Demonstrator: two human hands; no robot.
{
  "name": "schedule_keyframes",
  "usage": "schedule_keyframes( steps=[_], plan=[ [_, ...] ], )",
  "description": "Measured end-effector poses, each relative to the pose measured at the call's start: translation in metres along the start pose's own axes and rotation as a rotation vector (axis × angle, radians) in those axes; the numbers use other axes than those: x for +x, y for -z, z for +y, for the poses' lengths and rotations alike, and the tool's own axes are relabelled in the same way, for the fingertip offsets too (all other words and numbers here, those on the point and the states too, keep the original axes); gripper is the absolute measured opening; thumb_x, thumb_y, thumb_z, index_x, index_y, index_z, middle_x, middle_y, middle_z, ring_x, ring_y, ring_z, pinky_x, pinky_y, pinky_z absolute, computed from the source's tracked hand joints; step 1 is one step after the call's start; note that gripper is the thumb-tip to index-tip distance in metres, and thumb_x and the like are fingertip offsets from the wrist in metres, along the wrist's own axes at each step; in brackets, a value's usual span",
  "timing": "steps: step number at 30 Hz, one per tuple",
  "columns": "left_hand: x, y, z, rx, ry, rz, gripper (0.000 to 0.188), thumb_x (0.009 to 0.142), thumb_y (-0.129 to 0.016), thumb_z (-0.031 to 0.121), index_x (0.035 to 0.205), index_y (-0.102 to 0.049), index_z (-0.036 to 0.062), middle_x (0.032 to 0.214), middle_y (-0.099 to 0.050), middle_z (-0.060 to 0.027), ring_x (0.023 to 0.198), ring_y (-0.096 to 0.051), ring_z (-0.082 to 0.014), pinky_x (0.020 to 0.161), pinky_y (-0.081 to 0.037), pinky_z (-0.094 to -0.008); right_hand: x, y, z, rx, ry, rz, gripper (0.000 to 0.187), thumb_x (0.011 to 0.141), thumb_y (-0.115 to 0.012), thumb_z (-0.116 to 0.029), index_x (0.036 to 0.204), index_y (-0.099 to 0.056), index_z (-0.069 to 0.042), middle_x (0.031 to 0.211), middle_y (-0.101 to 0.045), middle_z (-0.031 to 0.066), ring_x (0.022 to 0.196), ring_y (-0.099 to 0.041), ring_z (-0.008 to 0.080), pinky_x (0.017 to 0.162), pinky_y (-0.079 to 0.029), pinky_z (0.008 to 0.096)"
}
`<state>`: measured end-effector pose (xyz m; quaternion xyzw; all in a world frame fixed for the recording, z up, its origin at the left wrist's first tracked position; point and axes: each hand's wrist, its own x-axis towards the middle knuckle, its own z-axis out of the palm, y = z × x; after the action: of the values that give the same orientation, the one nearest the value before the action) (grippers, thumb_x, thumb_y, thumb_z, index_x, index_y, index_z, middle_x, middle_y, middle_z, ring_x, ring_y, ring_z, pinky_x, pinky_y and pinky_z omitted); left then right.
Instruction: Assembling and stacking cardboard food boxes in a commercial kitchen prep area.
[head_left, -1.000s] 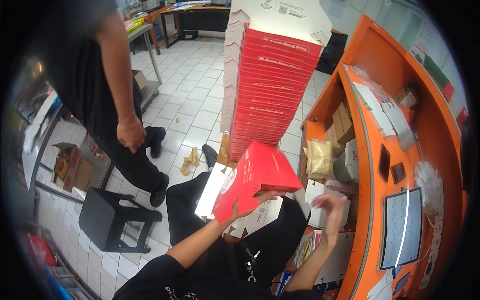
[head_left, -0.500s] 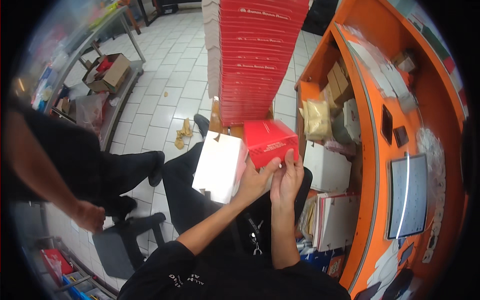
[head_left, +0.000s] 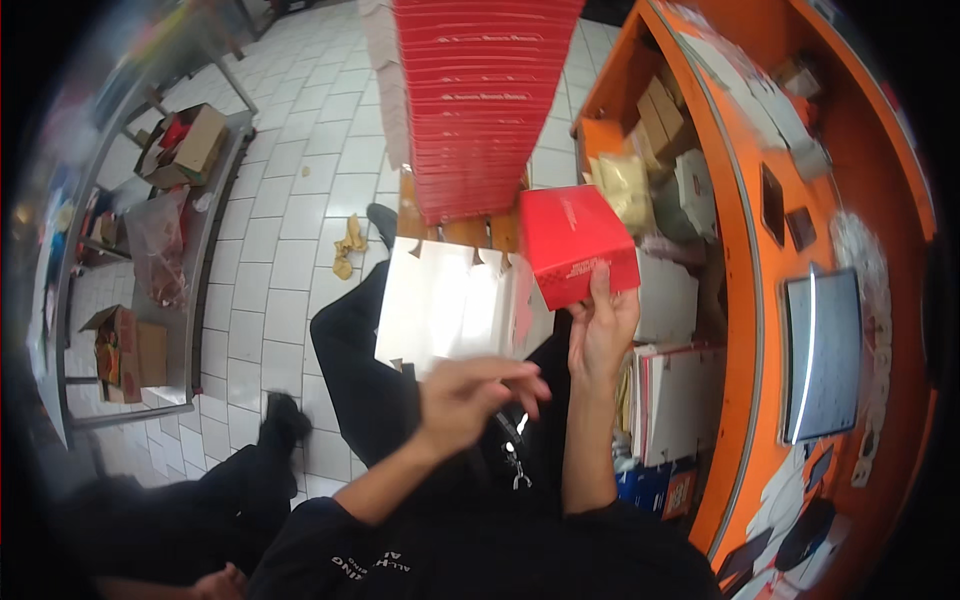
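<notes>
My right hand (head_left: 605, 325) grips the near edge of a red cardboard box (head_left: 578, 235), its thumb up on the printed side. Left of the red part spreads a white cardboard panel (head_left: 435, 300) with notched edges, over my lap; it looks like the box's open lid seen from inside, though the join is partly hidden. My left hand (head_left: 470, 400) is in front of the panel's near edge, off the red part. Its fingers stretch to the right, somewhat blurred, with nothing seen in them.
A tall stack of flat red cartons (head_left: 480, 120) stands ahead on a wooden surface. At right runs an orange counter (head_left: 715, 400) with a tablet (head_left: 820, 350). A metal shelf (head_left: 225, 190) holds boxes at left. Another person's hand (head_left: 222, 583) shows at lower left.
My left hand has let go of the red box and drawn back toward me. The box has shifted right and tilted in my right hand. The other person has moved toward the lower left.
</notes>
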<state>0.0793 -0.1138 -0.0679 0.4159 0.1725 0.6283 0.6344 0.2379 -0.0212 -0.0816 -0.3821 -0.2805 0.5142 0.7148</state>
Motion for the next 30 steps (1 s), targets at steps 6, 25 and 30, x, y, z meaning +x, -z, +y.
schedule_keyframes(
  steps=[6, 25, 30],
  plan=[
    [0.062, 0.032, -0.007, 1.113, -0.442, -0.215, 0.052, 0.073, -0.083, 0.014, 0.123, -0.07, 0.0104, 0.135, -0.058, -0.0221, 0.131, -0.051, -0.0387, 0.101, -0.049, -0.0449, 0.0, -0.016, -0.017, 0.127, -0.189, -0.118, 0.029, 0.102, -0.057, -0.02, 0.123, -0.053, 0.0, 0.107, -0.069, 0.0119, 0.086, -0.071, 0.0169, 0.067, -0.059, 0.0261],
    [0.08, 0.03, 0.034, 1.364, -0.245, -0.15, 0.032, 0.081, -0.079, 0.017, 0.11, -0.071, 0.0068, 0.123, -0.062, -0.021, 0.09, -0.068, -0.0341, 0.076, -0.056, -0.0386, -0.015, -0.017, -0.03, -0.142, -0.311, -0.207, 0.043, 0.106, -0.047, -0.03, 0.104, -0.064, 0.01, 0.095, -0.072, 0.0172, 0.076, -0.074, 0.0253, 0.066, -0.063, 0.0323],
    [0.092, 0.031, 0.065, 1.273, -0.21, -0.201, 0.032, 0.078, -0.081, 0.017, 0.109, -0.074, 0.0093, 0.119, -0.065, -0.0198, 0.088, -0.07, -0.0326, 0.075, -0.057, -0.0364, 0.014, -0.018, -0.106, -1.115, 0.656, -0.429, 0.027, 0.077, -0.084, -0.023, 0.095, -0.074, -0.005, 0.098, -0.073, 0.0089, 0.086, -0.07, 0.0229, 0.072, -0.057, 0.0322]
  ],
)
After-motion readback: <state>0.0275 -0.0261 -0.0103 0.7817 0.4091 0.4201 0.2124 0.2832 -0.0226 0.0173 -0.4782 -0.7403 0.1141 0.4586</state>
